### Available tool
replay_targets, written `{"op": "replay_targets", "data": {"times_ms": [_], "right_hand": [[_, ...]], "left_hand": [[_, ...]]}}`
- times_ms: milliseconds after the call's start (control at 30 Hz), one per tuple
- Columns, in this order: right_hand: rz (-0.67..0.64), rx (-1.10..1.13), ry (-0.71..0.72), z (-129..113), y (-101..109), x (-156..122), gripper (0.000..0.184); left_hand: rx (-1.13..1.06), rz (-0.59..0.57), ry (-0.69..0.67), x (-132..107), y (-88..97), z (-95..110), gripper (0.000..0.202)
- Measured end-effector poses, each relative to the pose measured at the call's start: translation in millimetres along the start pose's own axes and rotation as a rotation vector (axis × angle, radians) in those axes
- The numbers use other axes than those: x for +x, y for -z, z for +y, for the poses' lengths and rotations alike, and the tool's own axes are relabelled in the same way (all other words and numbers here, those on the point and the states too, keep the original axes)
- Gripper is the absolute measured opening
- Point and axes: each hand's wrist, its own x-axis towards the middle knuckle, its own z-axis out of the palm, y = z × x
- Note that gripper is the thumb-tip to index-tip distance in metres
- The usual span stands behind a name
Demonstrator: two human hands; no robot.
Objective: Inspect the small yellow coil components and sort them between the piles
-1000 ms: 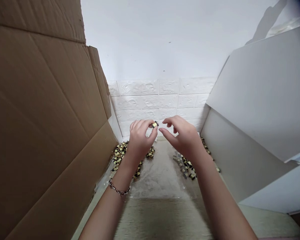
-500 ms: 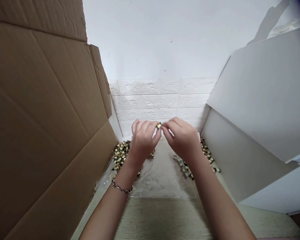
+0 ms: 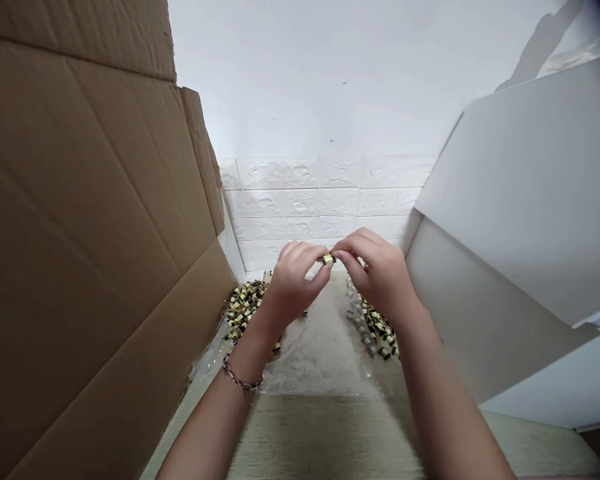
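A white wall [image 3: 300,80], brick-patterned along its lower band, fills the background. Brown cardboard [image 3: 80,233] stands tall along the left side, creased and rough at its far edge, and a pale panel [image 3: 520,187] leans along the right. Between them runs the desk [image 3: 325,437], with a clear plastic sheet [image 3: 320,360] lying flat across its middle. The person's left hand [image 3: 297,280] and right hand [image 3: 380,273] are raised above the far end of the sheet, fingertips nearly meeting. Behind the left forearm lies a heap of yellow-and-black parts [image 3: 244,305]; a smaller group of similar pieces [image 3: 380,327] sits beside the right wrist, some of them seen hazily through plastic. A chain bracelet [image 3: 241,380] circles the left wrist. Smallest is the single component [image 3: 327,259] held between the hands: the left grip is clamped on its left part, thumb below, and the right grip pinches its right end.
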Motion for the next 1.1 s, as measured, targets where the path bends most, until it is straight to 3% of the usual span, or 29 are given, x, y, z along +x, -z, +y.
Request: {"op": "replay_targets", "data": {"times_ms": [233, 433, 633, 833, 1100], "right_hand": [[0.099, 0.064, 0.004, -6.2, 2.7, 1.3, 0.010], [0.174, 0.065, -0.006, -10.8, 0.1, 0.9, 0.011], [0.236, 0.013, 0.032, -10.3, -4.9, 0.5, 0.011], [0.273, -0.050, 0.084, -6.4, -8.4, -0.2, 0.008], [0.202, -0.047, 0.041, -6.1, -8.6, -1.3, 0.010]], "left_hand": [[-0.356, 0.024, 0.213, -0.2, 1.7, 4.7, 0.011], [-0.874, -0.032, 0.488, -0.7, -4.6, 2.8, 0.015], [-1.336, -0.091, 0.609, -0.4, -7.5, 8.0, 0.014], [-1.568, -0.077, 0.764, -1.5, -10.7, 5.8, 0.011], [-1.630, -0.053, 0.886, -0.3, -9.7, 4.8, 0.010]]}}
